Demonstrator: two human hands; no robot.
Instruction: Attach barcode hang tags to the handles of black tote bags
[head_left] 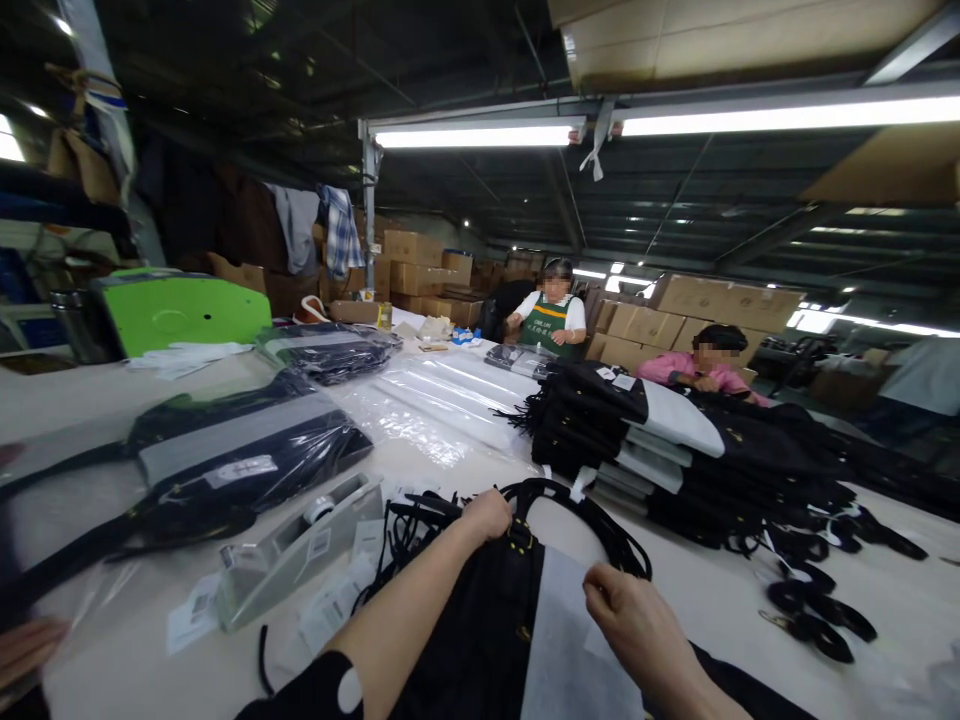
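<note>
A black bag [480,620] with gold-coloured buckles and a pale sheet [559,630] over it lies in front of me at the table's near edge. My left hand [487,515] is closed at the top of the bag, beside a buckle and the looped black straps [622,520]; what its fingers grip is too small to tell. Over the sheet's right side, my right hand [626,610] has its fingers curled together, and anything between them is hidden. Left of the bag are a clear plastic holder [300,550] and white labels [191,612].
Stacked black bags [660,440] stand at right, near loose black tags [817,600]. Plastic-wrapped bags [247,450] lie left, with another person's hand [30,645] at the left edge. Clear plastic sleeves [442,400] cover the middle. Two people [551,320] are across the table.
</note>
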